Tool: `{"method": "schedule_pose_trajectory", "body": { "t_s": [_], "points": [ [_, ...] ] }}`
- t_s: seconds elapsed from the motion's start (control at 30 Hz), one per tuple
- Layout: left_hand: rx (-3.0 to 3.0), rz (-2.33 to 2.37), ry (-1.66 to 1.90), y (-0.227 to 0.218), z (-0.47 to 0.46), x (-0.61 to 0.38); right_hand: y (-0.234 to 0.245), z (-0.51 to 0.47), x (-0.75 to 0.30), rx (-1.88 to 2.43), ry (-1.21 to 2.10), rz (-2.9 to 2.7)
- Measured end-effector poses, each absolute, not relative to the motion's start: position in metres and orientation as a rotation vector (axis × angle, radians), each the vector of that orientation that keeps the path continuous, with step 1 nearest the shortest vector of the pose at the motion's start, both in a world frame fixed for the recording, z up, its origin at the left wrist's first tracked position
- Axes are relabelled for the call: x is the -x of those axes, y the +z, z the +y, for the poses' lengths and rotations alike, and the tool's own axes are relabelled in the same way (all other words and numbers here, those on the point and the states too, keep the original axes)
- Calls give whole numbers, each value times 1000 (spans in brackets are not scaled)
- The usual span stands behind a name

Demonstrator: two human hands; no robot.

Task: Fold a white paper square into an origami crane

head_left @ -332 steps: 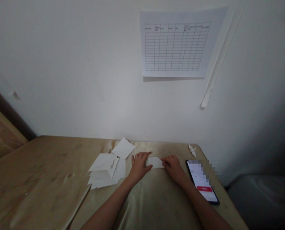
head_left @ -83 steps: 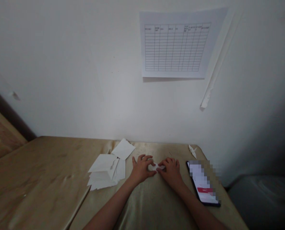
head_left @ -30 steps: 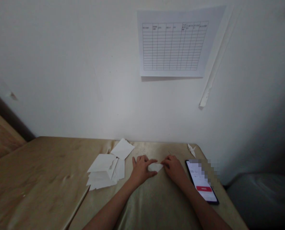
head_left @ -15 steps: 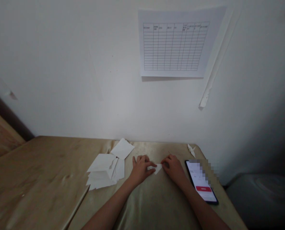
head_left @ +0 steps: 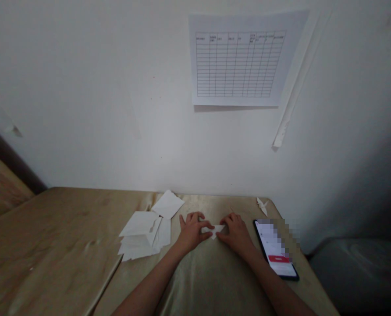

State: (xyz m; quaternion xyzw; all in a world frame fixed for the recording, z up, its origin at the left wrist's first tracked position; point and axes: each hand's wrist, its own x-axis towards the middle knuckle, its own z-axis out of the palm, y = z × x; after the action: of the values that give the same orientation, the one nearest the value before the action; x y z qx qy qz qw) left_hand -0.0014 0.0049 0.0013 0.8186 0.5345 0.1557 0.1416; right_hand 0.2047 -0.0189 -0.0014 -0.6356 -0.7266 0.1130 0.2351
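Note:
A small folded piece of white paper [head_left: 217,228], triangular with its point toward me, lies on the gold-brown cloth-covered surface [head_left: 211,281]. My left hand [head_left: 192,231] grips its left side between thumb and index finger, the other fingers raised. On the opposite side my right hand [head_left: 236,231] has its thumb on the paper near the middle and its index finger at the upper right edge. Parts of the paper are hidden under my fingers.
Several loose white sheets [head_left: 139,248] lie left of my hands, with one square sheet [head_left: 168,205] behind them. To the right rest a phone [head_left: 274,250] with its screen lit and a small folded paper shape [head_left: 262,206]. A printed table sheet [head_left: 238,66] hangs on the wall.
My right thumb has moved left and down onto the folded paper, near its middle. My left hand has stayed almost in place.

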Motion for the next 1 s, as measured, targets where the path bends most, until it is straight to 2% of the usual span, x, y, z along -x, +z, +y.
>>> {"method": "schedule_pose_trajectory", "body": {
  "t_s": [0.67, 1.0],
  "points": [
    [-2362, 1526, 466, -2, 8, 3, -10, -14, -212, 1647, 443, -1994],
    [-2343, 1528, 444, 4, 6, 1, -12, -12, -211, 1690, 294, -2008]
  ]
}}
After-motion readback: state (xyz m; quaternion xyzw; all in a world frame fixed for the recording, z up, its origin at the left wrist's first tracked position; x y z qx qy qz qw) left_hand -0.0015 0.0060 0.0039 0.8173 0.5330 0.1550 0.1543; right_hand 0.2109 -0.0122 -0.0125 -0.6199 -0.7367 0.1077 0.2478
